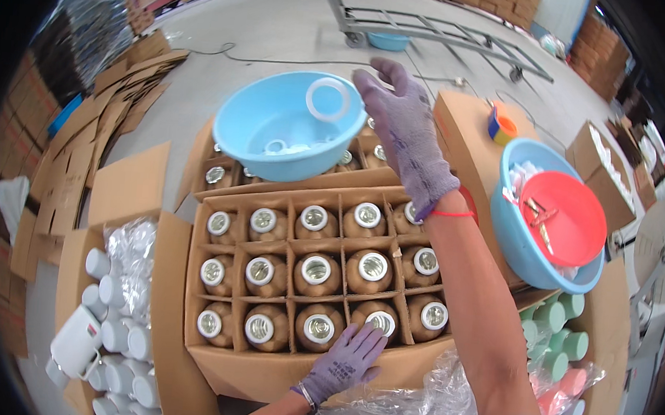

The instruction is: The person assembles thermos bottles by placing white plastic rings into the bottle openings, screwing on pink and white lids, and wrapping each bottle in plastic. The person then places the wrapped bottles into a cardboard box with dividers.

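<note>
My right hand (403, 128), in a purple-grey knit glove, is raised over the far side of the carton with its fingers apart. Just left of its fingers a white plastic ring (328, 99) shows above the blue basin (233, 135); whether they touch I cannot tell. More pale rings lie in the basin. My left hand (343, 366), gloved alike, rests spread at the near edge of the divided carton (275, 373), fingertips by a glass bottle's mouth (380, 323). Several bottles stand upright in the carton's compartments, white rings around their mouths.
Left stands a box of white cups (115, 336) and plastic wrap. At right, a blue tub (508, 212) holds a red bowl (578, 217); below it are green cups (555, 366). A tape roll (505, 127) sits on cardboard. A metal trolley (437, 31) stands beyond.
</note>
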